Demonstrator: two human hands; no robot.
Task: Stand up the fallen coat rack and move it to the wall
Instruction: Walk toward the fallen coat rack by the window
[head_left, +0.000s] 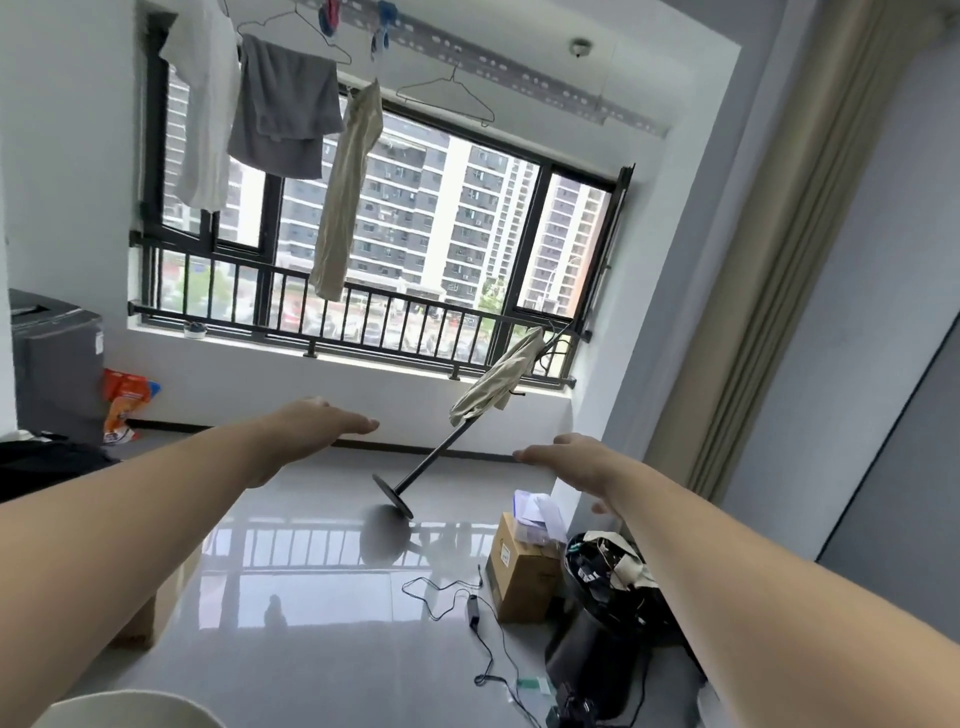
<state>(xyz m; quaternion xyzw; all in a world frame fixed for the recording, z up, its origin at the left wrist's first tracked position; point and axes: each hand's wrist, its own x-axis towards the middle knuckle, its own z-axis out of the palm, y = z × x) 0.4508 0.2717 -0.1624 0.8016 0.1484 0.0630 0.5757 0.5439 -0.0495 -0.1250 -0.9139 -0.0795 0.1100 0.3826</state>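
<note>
A bright room with a glossy grey floor is seen from above. 2 bare arms are stretched forward; the left hand and right hand are held flat and open, with nothing gripped. Well beyond them, the coat rack is tilted, its round base tipped up off the floor and its top, draped with a beige cloth, leaned against the window railing. Nothing has been done yet: the rack is untouched, and lifting and moving it are still left.

Black coat rack, beige garment
</note>
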